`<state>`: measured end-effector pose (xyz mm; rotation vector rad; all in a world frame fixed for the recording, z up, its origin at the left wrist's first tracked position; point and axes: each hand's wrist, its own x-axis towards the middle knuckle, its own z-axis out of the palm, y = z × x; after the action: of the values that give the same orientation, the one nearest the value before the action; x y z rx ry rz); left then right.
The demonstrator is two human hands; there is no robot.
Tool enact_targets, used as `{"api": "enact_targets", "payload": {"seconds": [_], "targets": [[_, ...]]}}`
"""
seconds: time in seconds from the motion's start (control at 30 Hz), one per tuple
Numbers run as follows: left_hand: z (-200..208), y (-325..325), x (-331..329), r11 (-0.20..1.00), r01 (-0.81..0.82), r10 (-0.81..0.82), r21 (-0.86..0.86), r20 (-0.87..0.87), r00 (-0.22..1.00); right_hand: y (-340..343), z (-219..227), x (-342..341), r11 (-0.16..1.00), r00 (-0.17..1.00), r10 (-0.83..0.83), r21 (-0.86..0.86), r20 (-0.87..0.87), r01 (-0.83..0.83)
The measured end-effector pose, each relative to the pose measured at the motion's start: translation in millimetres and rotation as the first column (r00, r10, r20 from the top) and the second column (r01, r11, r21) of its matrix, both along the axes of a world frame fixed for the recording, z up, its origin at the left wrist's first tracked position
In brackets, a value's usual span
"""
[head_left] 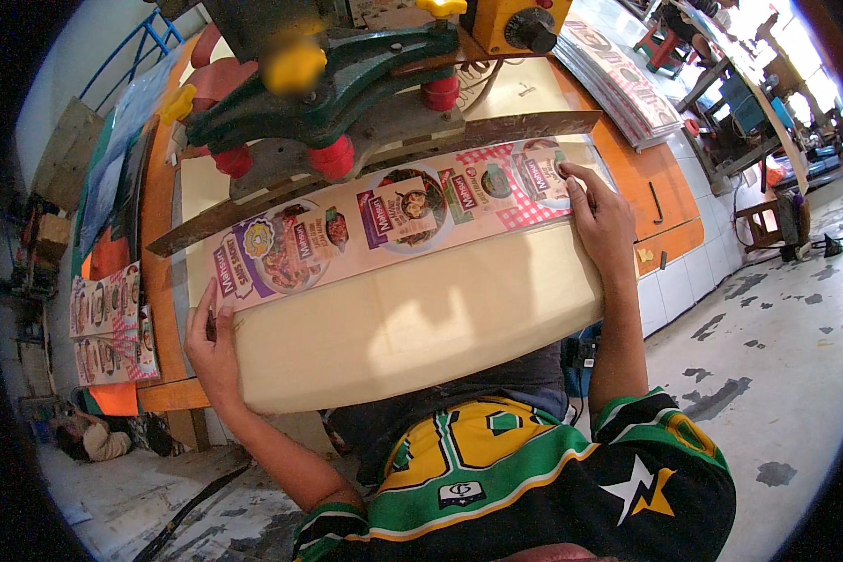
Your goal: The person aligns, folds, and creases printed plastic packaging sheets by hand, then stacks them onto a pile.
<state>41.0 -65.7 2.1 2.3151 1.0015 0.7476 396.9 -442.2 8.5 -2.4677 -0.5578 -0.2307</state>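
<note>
A long printed sheet [347, 255] with food pictures and a red check pattern lies slantwise along the far side of a cream-coloured padded surface [421, 323]. At its near left corner is my left hand [212, 351], thumb and fingers closed on the edge. My right hand [601, 220] pinches the opposite end, thumb on top near the far right corner. The sheet's far edge lies along a long, worn metal bar [281, 199] of a dark green press [347, 80]. What lies under the bar is hidden.
Red cylindrical spacers [331, 157] and yellow knobs [175, 103] sit on the press. Stacked printed sheets [618, 80] lie at the far right; more printed sheets [108, 323] hang at the left. A black hex key [657, 202] rests on the orange tabletop [670, 178].
</note>
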Motion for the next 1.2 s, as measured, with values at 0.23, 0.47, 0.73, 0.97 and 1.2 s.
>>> {"api": "enact_targets", "payload": {"seconds": [0.23,0.47,0.73,0.97,1.2], "targets": [[1.4,0.2,-0.4,1.0,-0.009,0.008,-0.029,-0.014,1.0,-0.2,-3.1,1.3,1.0,1.0,0.0,0.029,-0.003,0.0],[2.6,0.1,-0.1,1.0,-0.009,0.009,-0.007,-0.027,1.0,-0.4,-2.5,1.8,1.0,1.0,-0.006,0.027,0.003,0.006],[1.3,1.4,-0.1,1.0,-0.001,0.001,-0.006,-0.02,1.0,0.0,-2.0,2.5,0.999,0.999,-0.034,0.023,-0.04,0.035],[-0.4,1.6,1.0,1.0,0.012,-0.012,-0.002,0.006,1.0,0.0,-3.3,3.7,0.999,0.999,-0.031,0.026,-0.022,0.032],[-1.3,3.4,-0.3,0.999,0.032,-0.032,0.044,-0.002,0.999,0.4,-2.0,5.2,0.999,0.999,-0.04,-0.026,-0.008,0.04]]}}
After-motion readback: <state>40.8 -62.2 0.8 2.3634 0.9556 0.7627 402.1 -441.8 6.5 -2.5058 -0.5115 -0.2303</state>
